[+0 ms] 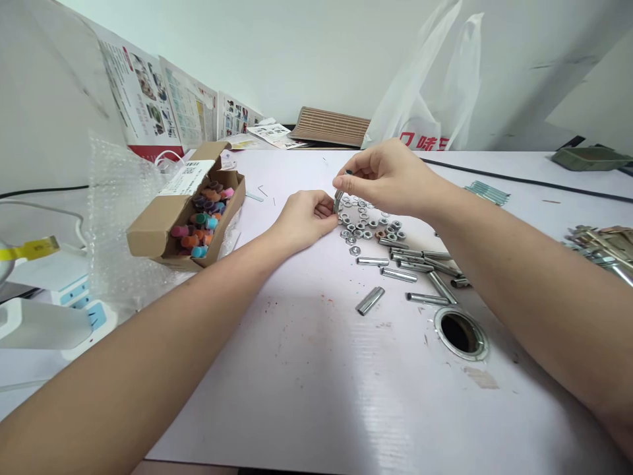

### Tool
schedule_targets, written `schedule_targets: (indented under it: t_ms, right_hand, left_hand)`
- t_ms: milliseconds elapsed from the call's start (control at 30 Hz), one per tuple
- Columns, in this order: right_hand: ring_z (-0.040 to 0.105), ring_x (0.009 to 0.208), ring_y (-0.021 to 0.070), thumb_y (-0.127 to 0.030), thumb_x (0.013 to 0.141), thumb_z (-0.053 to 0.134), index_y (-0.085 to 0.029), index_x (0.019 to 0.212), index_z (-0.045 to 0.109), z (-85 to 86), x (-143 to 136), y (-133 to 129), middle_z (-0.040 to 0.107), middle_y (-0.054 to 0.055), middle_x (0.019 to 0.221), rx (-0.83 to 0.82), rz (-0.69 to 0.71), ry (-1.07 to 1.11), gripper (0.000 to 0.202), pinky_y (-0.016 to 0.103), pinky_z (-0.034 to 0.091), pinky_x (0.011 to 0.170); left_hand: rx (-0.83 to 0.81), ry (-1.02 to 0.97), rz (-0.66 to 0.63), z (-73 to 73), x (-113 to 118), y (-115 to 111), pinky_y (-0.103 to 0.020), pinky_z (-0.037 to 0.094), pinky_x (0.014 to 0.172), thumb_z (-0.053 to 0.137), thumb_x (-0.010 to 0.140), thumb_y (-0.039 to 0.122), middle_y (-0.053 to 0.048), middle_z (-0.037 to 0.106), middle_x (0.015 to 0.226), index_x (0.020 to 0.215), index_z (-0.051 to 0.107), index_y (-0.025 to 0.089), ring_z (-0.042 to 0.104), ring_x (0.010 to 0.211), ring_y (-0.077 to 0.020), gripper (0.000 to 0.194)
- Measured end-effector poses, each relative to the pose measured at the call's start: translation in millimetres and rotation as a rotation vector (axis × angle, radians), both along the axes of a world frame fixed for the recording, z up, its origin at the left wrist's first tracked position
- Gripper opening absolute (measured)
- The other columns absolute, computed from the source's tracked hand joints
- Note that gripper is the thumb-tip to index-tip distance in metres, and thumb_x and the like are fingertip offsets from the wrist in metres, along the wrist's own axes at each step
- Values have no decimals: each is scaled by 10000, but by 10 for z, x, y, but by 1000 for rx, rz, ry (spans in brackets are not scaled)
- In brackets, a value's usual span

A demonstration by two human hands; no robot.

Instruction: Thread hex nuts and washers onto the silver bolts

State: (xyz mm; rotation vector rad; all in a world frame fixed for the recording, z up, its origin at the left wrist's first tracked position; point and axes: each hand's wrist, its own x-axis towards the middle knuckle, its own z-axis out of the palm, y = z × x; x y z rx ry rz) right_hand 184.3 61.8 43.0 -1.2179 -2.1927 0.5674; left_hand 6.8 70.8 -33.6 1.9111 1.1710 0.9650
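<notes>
- Metal piece (338, 200), slim and shiny: we hold it tilted between our two hands, above the tabletop (297, 349), just left of the loose nuts (373, 225).
- Left hand (305, 218): our grip is narrow, thumb and fingers closed about the lower end.
- Right hand (390, 175): our grip is narrow here too, pinching near the upper end; a dark tip shows at the fingers, too small for us to name.
- Below our right forearm we see metal tubes (370, 301) scattered, some touching, near a metal ring (482, 342) around a dark hole.
- To our left, an open cardboard box (148, 227) holds coloured caps (211, 223), with bubble wrap (116, 231) beside it.
- Toward the wall we have a white plastic bag (459, 86) and a brown slatted mat (331, 125).
</notes>
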Motion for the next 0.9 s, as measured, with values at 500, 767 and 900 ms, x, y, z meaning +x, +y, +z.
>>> schedule_targets:
  t_ms: [500,767,900]
  right_hand:
    - [391,536,98,-306,819,654,-155,781,714,-57,-18,34,534,4,581,1,26,-87,167,283,288,499]
    - [501,564,141,-389,800,716,-161,1101,707,-134,-2,63,651,46,722,-169,21,-160,378,300,367,496]
    - [637,791,234,-548,803,700,-214,1336,580,203,230,-39,718,88,961,-116,-152,-160,640,345,480,627]
  left_hand:
    - [4,12,-61,10,-17,-14,-218,399,583,630,742,162,-12,632,717,820,675,124,528,621,-86,98]
    - [46,119,6,3,-25,-19,-217,364,558,658,713,184,22,570,629,739,635,144,472,580,-81,53]
    - [-35,25,-32,13,-17,-19,-205,417,583,659,719,177,-2,619,701,790,654,129,521,614,-79,86]
